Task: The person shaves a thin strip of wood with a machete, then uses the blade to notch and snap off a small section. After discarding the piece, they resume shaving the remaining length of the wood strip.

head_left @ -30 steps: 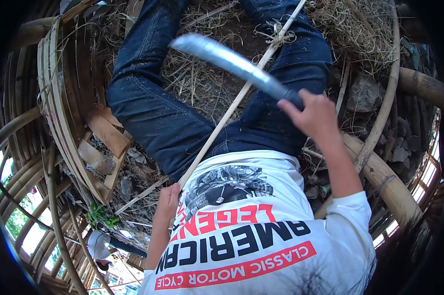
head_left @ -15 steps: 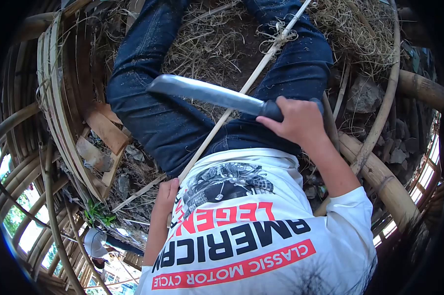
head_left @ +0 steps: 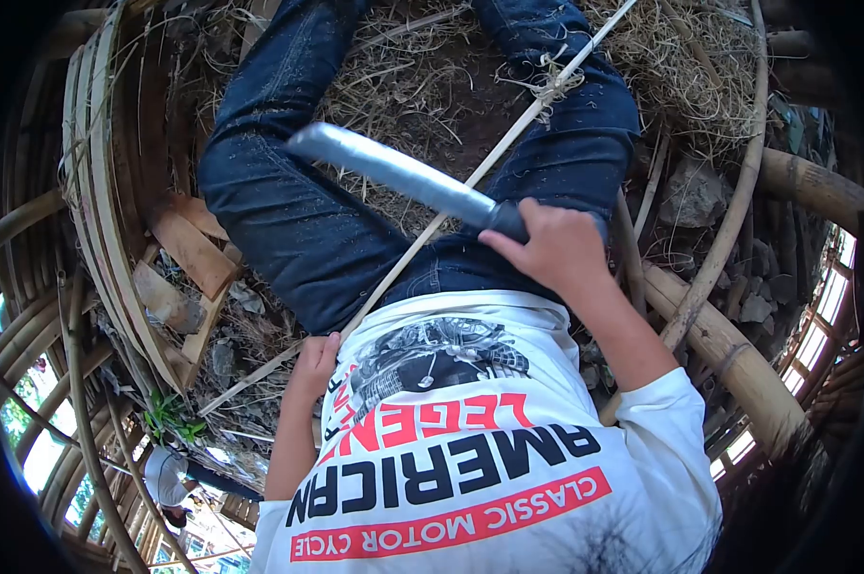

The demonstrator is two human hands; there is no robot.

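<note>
My right hand (head_left: 561,247) is wrapped round the dark handle of a machete (head_left: 389,170). Its broad metal blade points up and left above my lap and crosses over a long thin bamboo strip (head_left: 510,136). The strip runs slantwise from my left hip over my thigh, past a clump of curled shavings (head_left: 556,84) near my knee. At its lower end, my left hand (head_left: 315,364) is closed around the strip beside my shirt, with most of the fingers hidden.
Several split bamboo lengths (head_left: 97,191) lean at the left, near flat wood pieces (head_left: 193,253). Thick bamboo poles (head_left: 738,364) and rocks (head_left: 695,191) lie at the right. Shavings (head_left: 680,86) cover the ground ahead. Another person (head_left: 167,478) is at the lower left.
My right hand has shifted a little left and down, and the machete blade now slants more steeply. My left hand stays at the strip's lower end.
</note>
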